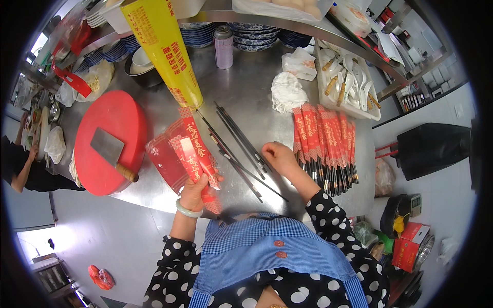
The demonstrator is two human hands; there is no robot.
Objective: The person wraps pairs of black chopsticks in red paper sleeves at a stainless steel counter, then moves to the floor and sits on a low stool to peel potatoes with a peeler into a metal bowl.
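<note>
My left hand [195, 191] grips red paper chopstick sleeves [197, 148] that bear gold writing, above the near edge of a steel table [238, 96]. Under and beside them lies a clear plastic packet of red sleeves [165, 161]. Loose black chopsticks [240, 134] lie at an angle between my hands. My right hand [280, 156] is over the table just right of them, its fingers curled; whether anything is between them cannot be told. To its right is a pile of sleeved chopsticks [327, 134], their dark ends pointing towards me.
A cleaver [108, 146] rests on a round red chopping board [133, 111] at left. Behind stand a yellow cling-film box [165, 50], a spray can [223, 48] and stacked plates [254, 36]. A spoon tray [327, 96] and white cloth [287, 92] are at right. Another person [23, 165] works far left.
</note>
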